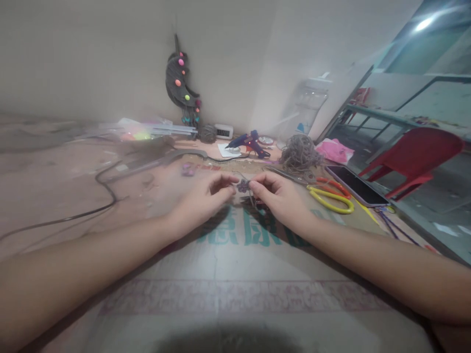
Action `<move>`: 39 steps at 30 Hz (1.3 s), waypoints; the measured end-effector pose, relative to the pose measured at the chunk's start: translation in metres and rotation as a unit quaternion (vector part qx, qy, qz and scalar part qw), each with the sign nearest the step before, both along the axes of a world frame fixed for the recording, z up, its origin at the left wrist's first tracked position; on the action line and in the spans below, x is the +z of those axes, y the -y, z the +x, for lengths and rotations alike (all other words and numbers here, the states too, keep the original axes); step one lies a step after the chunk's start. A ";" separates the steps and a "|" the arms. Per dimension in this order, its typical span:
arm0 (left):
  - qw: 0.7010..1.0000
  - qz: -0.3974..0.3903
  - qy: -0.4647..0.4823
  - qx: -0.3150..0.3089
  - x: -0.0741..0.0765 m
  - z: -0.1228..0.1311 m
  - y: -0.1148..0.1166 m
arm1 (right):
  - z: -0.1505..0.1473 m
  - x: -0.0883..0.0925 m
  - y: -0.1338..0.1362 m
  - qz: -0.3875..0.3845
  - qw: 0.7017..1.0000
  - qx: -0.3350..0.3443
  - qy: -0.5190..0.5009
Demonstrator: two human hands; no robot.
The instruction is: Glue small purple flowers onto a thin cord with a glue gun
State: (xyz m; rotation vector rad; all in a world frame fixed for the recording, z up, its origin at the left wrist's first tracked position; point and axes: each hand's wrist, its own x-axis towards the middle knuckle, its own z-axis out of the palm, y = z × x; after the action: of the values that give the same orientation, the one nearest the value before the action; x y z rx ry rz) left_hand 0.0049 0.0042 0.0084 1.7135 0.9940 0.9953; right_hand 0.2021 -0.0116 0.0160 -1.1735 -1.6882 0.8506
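Head view: both hands meet over a printed cardboard sheet (235,274). The left hand (204,196) and the right hand (279,196) each pinch, with narrow fingertips, one small purple knotted piece (243,185). Grey cord ends (252,200) trail from it toward the board. It looks partly made, with a small cluster formed and the loose ends not trimmed.

Counted:
- one purple piece held, and one more purplish bit (188,169) lying apart
- one glue gun (248,142)
- one loose twine tangle (300,154)
- one wound twine ball (208,133)
- one phone (355,185)
- one pair of yellow-handled scissors (331,200), with orange handles (328,182) beside it, perhaps a second pair
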 end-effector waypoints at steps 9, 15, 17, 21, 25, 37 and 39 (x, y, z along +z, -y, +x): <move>0.999 0.041 -0.029 -0.006 0.007 0.000 0.003 | 0.009 0.009 -0.012 0.038 0.999 0.019 0.025; 0.999 0.031 -0.033 0.019 0.006 -0.002 0.002 | 0.050 0.036 -0.034 0.032 0.966 0.072 0.246; 0.999 0.031 -0.038 0.019 0.005 -0.003 0.001 | 0.059 0.038 -0.032 -0.006 0.942 0.116 0.315; 0.999 0.034 -0.030 0.016 0.001 -0.003 -0.001 | 0.057 0.033 -0.023 -0.017 0.916 0.118 0.383; 0.999 0.030 -0.019 0.015 -0.001 -0.004 -0.003 | 0.049 0.034 -0.013 -0.005 0.899 0.146 0.414; 0.997 -0.029 0.055 0.050 0.000 -0.001 -0.009 | 0.049 0.046 0.011 0.148 0.827 0.241 0.487; 0.996 -0.027 0.066 0.051 0.001 -0.001 -0.008 | 0.053 0.048 0.015 0.190 0.816 0.236 0.493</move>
State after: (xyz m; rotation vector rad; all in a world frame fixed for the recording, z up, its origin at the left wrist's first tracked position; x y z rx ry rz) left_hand 0.0044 0.0127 0.0090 1.5458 1.0207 1.1214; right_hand 0.2550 -0.0263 0.0643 -0.9552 -2.9195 0.0671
